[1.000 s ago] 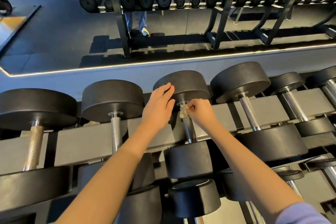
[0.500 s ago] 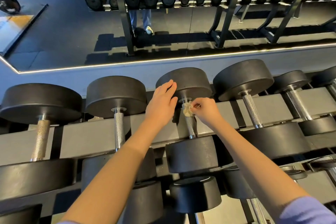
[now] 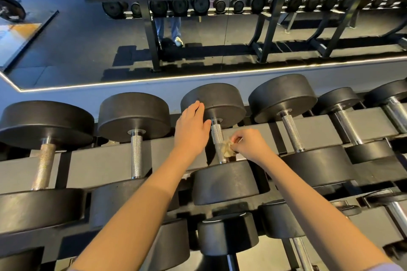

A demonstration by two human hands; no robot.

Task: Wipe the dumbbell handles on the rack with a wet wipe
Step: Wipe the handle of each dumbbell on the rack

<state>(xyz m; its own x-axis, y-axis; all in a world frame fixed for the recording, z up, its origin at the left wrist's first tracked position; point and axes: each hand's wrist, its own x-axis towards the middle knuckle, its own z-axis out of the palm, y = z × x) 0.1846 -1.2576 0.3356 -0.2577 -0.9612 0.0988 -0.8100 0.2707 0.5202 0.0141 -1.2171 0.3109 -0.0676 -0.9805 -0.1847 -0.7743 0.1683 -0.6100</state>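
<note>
Black dumbbells with knurled steel handles lie side by side on the grey rack (image 3: 105, 160). My right hand (image 3: 251, 144) pinches a crumpled, yellowed wet wipe (image 3: 228, 149) against the lower part of the middle dumbbell's handle (image 3: 217, 136). My left hand (image 3: 191, 132) lies with straight fingers on that dumbbell's far head (image 3: 222, 99), just left of the handle. The handle's upper part is bare and shiny.
Neighbouring handles stand to the left (image 3: 136, 154) and right (image 3: 293, 133); the far-left handle (image 3: 44, 165) looks rusty. More dumbbells (image 3: 226, 233) sit on a lower tier. A wall mirror (image 3: 88, 39) behind the rack reflects the racks and a person's legs.
My right hand has slid the wipe down the handle, from just under the far head to near the close head. My left hand has stayed on the far head.
</note>
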